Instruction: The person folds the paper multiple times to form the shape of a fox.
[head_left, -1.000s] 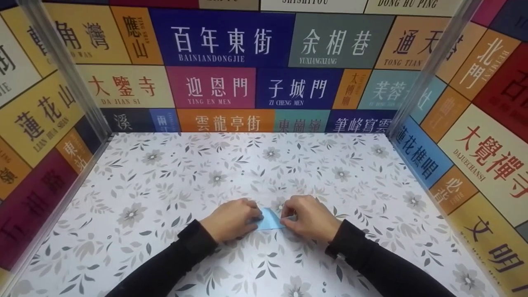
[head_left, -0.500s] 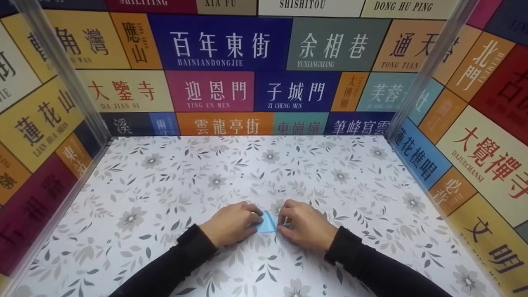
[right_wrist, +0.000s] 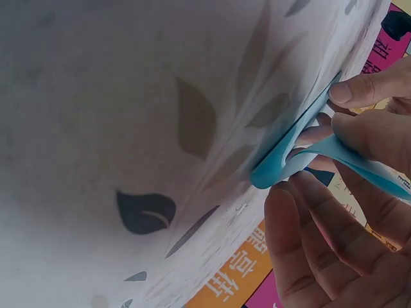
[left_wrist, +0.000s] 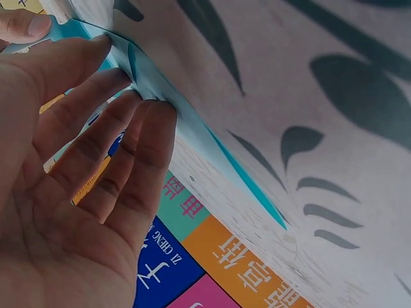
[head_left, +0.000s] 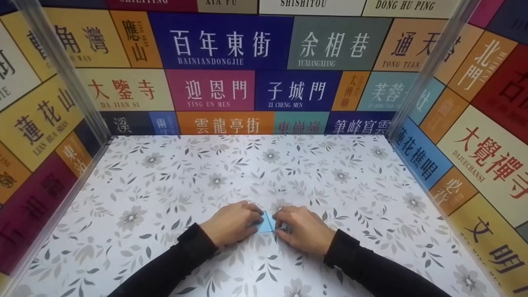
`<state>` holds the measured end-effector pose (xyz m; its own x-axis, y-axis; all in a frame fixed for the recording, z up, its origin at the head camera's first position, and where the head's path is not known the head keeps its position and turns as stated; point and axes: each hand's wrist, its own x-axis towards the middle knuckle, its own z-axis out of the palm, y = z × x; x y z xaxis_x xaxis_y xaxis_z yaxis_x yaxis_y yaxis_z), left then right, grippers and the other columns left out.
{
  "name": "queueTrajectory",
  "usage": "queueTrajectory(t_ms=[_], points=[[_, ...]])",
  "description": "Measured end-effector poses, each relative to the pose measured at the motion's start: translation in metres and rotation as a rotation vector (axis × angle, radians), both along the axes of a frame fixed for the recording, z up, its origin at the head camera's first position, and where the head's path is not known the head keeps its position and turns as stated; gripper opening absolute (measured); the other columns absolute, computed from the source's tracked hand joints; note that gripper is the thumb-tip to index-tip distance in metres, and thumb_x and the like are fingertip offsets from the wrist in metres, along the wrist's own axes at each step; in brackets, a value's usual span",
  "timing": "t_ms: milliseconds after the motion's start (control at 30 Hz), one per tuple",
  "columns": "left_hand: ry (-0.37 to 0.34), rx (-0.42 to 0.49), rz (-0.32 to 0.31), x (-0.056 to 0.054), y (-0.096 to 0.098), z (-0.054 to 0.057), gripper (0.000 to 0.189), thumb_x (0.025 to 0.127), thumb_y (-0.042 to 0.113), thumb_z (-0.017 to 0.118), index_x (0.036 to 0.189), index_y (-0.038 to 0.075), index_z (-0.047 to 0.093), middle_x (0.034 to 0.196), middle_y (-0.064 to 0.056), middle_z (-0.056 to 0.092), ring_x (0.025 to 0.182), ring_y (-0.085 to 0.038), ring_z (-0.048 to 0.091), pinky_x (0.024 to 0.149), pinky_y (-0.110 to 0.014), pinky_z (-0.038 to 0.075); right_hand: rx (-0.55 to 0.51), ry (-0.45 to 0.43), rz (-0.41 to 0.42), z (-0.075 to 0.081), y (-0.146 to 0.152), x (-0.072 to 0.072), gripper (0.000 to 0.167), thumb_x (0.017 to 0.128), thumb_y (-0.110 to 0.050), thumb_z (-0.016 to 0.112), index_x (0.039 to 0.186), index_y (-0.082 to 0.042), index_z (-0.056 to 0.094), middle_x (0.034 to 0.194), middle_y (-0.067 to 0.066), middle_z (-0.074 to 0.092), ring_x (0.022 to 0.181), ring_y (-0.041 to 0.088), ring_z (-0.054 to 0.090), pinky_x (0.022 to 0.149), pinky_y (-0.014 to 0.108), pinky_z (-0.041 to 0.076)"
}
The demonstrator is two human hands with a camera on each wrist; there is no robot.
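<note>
A small sheet of light blue paper (head_left: pixel 264 226) lies on the floral tabletop between both hands, with a slanting fold across it in the head view. My left hand (head_left: pixel 233 225) presses its thumb and fingertips on the sheet's left part. Those fingers are nearly straight along the paper in the left wrist view. With thumb and fingers, my right hand (head_left: pixel 303 229) pinches a turned-over flap on the right side. Seen from the right wrist, the blue paper (right_wrist: pixel 275 168) bends in a rounded, uncreased loop, and its loose end passes beneath the right thumb. The hands cover much of the sheet.
The white tabletop (head_left: pixel 198 161) carries a grey flower and leaf print. Panels with coloured Chinese place-name signs (head_left: pixel 222 41) rise at the back and both sides, with clear corner strips (head_left: pixel 416 82) where they meet.
My right hand has shifted left toward my left hand, bringing the flap over. Less blue paper shows between the hands. The left hand stays nearly in place.
</note>
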<state>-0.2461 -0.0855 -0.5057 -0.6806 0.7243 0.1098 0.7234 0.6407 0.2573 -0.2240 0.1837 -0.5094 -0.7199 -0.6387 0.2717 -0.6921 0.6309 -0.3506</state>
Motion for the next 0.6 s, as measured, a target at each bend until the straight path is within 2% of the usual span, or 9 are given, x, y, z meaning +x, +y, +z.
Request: queueTrajectory(t_ms=[133, 333, 600], points=[[-0.004, -0.002, 0.0, 0.0001, 0.0003, -0.0003, 0.024, 0.104, 0.018, 0.084, 0.128, 0.013, 0.088, 0.145, -0.007, 0.082, 0.131, -0.032, 0.078, 0.111, -0.049, 0.066, 0.015, 0.013, 0.013, -0.002, -0.0006, 0.0018, 0.014, 0.098, -0.017, 0.093, 0.107, -0.016, 0.082, 0.11, 0.0, 0.084, 0.104, 0.019, 0.08, 0.092, 0.04, 0.07], [-0.016, 0.004, -0.004, 0.0001, -0.0002, 0.0007, 0.025, 0.104, 0.017, 0.083, 0.128, 0.013, 0.088, 0.146, -0.007, 0.082, 0.131, -0.033, 0.077, 0.111, -0.051, 0.066, 0.036, 0.02, 0.022, -0.0029, -0.0007, 0.0029, 0.019, 0.1, -0.02, 0.092, 0.116, -0.015, 0.083, 0.108, -0.002, 0.083, 0.103, 0.017, 0.078, 0.091, 0.039, 0.069], [0.02, 0.017, -0.007, 0.0014, -0.0018, -0.0021, 0.024, 0.103, 0.016, 0.083, 0.126, 0.013, 0.089, 0.145, -0.006, 0.083, 0.126, -0.032, 0.078, 0.106, -0.049, 0.068, 0.05, 0.086, 0.064, -0.0075, 0.0006, 0.0044, 0.022, 0.101, -0.021, 0.092, 0.12, -0.014, 0.083, 0.112, -0.003, 0.082, 0.109, 0.018, 0.078, 0.092, 0.038, 0.07]])
